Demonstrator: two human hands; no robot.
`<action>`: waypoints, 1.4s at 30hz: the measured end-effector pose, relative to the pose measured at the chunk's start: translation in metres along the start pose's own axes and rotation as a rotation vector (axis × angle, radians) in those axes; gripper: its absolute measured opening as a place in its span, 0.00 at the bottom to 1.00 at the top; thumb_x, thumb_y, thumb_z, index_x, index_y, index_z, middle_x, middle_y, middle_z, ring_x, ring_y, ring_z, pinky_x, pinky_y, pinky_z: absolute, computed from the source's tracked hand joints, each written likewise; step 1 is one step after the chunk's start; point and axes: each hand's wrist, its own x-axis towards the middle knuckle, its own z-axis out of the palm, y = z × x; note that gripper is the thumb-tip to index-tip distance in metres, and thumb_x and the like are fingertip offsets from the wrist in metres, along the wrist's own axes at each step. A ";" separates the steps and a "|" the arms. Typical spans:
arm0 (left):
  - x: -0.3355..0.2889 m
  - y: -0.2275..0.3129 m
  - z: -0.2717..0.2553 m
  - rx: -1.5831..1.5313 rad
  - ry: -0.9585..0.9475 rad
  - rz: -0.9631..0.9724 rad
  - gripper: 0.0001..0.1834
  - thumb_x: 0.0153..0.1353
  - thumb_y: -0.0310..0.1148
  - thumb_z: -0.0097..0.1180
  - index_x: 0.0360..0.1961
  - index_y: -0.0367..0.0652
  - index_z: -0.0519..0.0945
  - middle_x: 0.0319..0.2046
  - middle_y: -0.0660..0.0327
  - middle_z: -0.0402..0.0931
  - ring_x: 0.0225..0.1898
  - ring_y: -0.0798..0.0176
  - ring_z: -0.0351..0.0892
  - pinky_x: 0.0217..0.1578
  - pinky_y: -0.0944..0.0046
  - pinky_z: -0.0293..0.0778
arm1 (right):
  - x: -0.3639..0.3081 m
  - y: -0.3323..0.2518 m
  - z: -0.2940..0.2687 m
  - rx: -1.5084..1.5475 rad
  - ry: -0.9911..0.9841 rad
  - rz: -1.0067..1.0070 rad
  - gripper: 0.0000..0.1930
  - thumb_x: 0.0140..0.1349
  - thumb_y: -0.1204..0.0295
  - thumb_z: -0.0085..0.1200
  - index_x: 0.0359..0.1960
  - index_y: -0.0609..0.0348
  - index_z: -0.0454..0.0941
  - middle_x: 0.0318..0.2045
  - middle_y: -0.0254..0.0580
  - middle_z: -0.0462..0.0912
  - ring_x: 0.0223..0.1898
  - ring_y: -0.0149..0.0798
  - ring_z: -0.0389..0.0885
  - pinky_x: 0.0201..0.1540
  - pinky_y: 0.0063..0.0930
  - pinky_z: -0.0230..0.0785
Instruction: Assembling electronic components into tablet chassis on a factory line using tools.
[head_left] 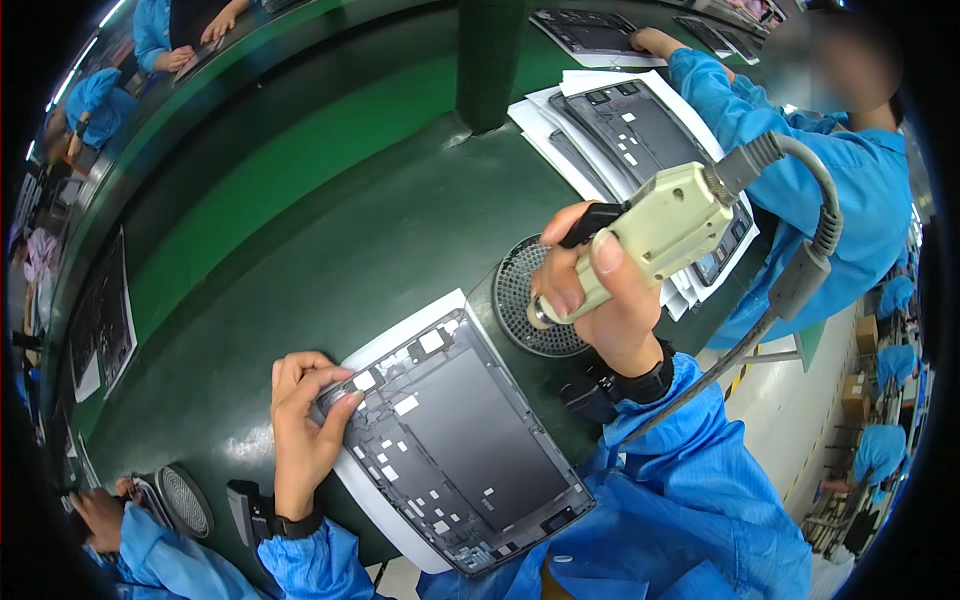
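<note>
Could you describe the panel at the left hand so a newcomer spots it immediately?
Start from the dark green table and find the white sheet nearest the wearer. On it lies a dark rectangular panel dotted with white patches. Unlike the stacked panels beyond the right hand, its far-left corner is under the left hand.

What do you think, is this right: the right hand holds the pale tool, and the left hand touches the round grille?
Not quite: the left hand touches the corner of the dark panel, not the round grille, as the head view shows. The right hand holds the pale tool.
</note>
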 end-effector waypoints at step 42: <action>-0.008 -0.016 0.000 0.063 0.212 0.307 0.13 0.41 0.30 0.64 0.32 0.45 0.79 0.34 0.65 0.71 0.40 0.59 0.66 0.42 0.61 0.58 | -0.009 0.046 0.110 0.138 -0.417 0.040 0.20 0.60 0.60 0.42 0.39 0.70 0.67 0.12 0.35 0.66 0.16 0.29 0.66 0.29 0.28 0.67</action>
